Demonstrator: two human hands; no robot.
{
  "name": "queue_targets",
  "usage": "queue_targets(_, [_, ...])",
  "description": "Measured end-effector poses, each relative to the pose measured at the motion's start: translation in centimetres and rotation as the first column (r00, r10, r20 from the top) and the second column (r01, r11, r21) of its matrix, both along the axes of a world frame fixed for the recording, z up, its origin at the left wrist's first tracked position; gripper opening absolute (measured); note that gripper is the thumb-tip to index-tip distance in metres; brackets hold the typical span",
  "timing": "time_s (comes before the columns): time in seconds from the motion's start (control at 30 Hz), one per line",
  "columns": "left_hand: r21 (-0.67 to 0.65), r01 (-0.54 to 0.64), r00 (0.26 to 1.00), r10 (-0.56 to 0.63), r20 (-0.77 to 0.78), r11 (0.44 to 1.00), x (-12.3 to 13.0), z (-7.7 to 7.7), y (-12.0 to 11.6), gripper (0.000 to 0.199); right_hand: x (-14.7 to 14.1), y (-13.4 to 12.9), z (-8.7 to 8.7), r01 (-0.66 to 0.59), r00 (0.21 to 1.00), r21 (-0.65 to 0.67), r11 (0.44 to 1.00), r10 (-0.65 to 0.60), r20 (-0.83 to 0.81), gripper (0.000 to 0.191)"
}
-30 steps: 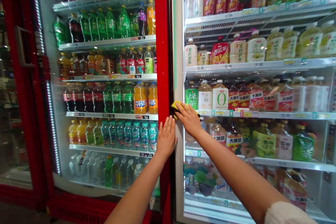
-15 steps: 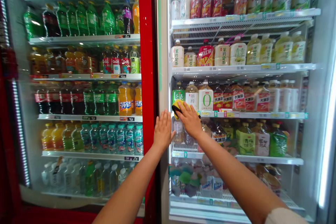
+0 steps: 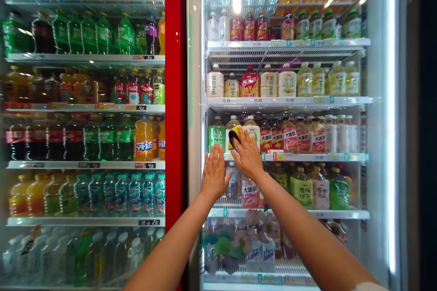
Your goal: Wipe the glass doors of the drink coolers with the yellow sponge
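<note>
The right hand (image 3: pixel 248 157), its fingers laid over a yellow-and-black cloth (image 3: pixel 235 132) and holding it, has moved from the pale frame (image 3: pixel 194 145) onto the glass door (image 3: pixel 218 110), so wiping seems to have reached the pane before the tea bottles (image 3: pixel 267 82). The left hand (image 3: pixel 214 175), fingers extended and seemingly empty, has shifted from the red frame (image 3: pixel 173 100) to rest near the pane's left edge.

The glass door (image 3: pixel 287 108) is smooth and glossy, the red frame (image 3: pixel 173 100) shiny, the yellow-and-black cloth (image 3: pixel 235 132) apparently matt.
</note>
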State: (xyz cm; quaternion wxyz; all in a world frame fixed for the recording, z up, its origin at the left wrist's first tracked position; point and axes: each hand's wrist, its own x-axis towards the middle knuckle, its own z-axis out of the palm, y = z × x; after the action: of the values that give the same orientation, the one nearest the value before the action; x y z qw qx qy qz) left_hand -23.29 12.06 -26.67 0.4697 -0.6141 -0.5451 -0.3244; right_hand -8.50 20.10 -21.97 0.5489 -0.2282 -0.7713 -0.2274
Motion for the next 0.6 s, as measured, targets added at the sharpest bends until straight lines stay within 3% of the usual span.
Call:
queue_targets(0.1, [-0.017, 0.073, 0.997, -0.074, -0.024, 0.997, 1.7, 0.1, 0.7, 0.101, 1.0, -0.2, -2.2, -0.045, 0.995, -0.071, 0.996, 0.052, 0.086, 0.055])
queue_targets(0.2, [-0.111, 0.167, 0.981, -0.176, -0.077, 0.980, 3.5, -0.1, 2.0, 0.107, 2.8, 0.1, -3.5, -0.175, 0.981, -0.186, 0.967, 0.187, 0.048, 0.056])
queue_targets(0.37, [-0.052, 0.218, 0.976, -0.216, 0.038, 0.975, 6.8, -1.0, 3.6, 0.114, 7.3, 0.3, -3.6, -0.511, 0.851, -0.318, 0.798, 0.416, -0.322, 0.070])
queue_targets(0.43, [-0.020, 0.208, 0.975, -0.206, 0.078, 0.978, 8.3, -1.1, 3.9, 0.117, 9.7, 0.3, -3.6, -0.572, 0.783, -0.293, 0.766, 0.402, -0.475, 0.066])
queue_targets(0.5, [-0.026, 0.199, 0.976, -0.196, 0.095, 0.980, 9.8, -0.6, 4.2, 0.118, 12.1, 0.3, -3.5, -0.575, 0.741, -0.254, 0.778, 0.363, -0.565, 0.061])
queue_targets(0.6, [-0.106, 0.198, 0.980, -0.196, 0.032, 0.974, 11.4, 1.5, 5.0, 0.114, 15.0, 0.5, -3.3, -0.536, 0.720, -0.225, 0.814, 0.301, -0.625, 0.057])
